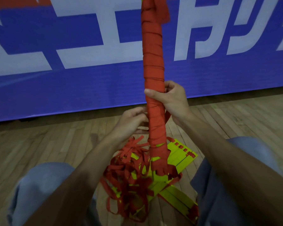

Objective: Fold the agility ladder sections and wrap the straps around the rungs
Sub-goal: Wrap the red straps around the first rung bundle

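The bundle (153,70) of stacked rungs stands upright between the person's knees, red strap wound round it from the top down almost to its foot, where yellow shows through. The right hand (171,98) grips it at mid-height, thumb laid across the near face and fingers curled round the far side. The left hand (131,123) sits lower on the left with bent fingers against the bundle. A bit of red shows between them, but blur hides whether they pinch it.

To wrap well, the right hand should probably hold the bundle steady. The left should then feed the strap taut, each turn lapping the last, and close the gaps near the foot.

The loose straps (126,173) lie in a tangled heap on the floor (39,144), near left of the bundle's foot. Drawing from the top of the heap seems wise, to avoid knots. More yellow rungs (180,155) lie flat to the near right, touching the foot. The knees hem both sides and the banner (72,87) closes the far side. Open floor lies far left and far right.
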{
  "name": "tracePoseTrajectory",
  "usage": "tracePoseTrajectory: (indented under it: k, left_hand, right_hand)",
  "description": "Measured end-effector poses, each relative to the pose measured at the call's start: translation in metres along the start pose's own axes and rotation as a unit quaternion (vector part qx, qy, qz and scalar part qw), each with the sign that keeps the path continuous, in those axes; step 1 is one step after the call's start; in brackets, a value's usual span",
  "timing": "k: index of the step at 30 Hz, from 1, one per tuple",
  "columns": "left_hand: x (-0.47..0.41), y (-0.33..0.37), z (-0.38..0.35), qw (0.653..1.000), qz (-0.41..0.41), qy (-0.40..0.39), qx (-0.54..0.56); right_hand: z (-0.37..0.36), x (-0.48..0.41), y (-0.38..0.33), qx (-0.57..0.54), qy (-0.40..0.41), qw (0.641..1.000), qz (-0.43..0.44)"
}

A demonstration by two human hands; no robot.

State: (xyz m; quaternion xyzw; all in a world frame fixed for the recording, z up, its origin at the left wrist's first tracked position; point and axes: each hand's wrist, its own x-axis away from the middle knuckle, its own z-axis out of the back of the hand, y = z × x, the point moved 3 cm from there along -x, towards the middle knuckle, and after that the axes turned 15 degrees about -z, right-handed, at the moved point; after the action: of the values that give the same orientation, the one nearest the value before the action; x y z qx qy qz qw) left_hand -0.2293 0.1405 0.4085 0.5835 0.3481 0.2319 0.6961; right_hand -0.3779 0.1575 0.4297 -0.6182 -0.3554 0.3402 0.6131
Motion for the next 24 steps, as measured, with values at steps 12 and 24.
tracePoseTrajectory:
  k: [12,24]
  left_hand:
    - [0.006,-0.018,-0.023,0.899,-0.106,0.03,-0.423]
    - [0.003,-0.009,0.002,0.995,-0.046,0.058,-0.065]
  right_hand:
    - [0.008,-0.011,0.017,0.056,0.198,0.979,-0.006]
    - [0.002,0.002,-0.008,0.187,0.083,0.967,0.152]
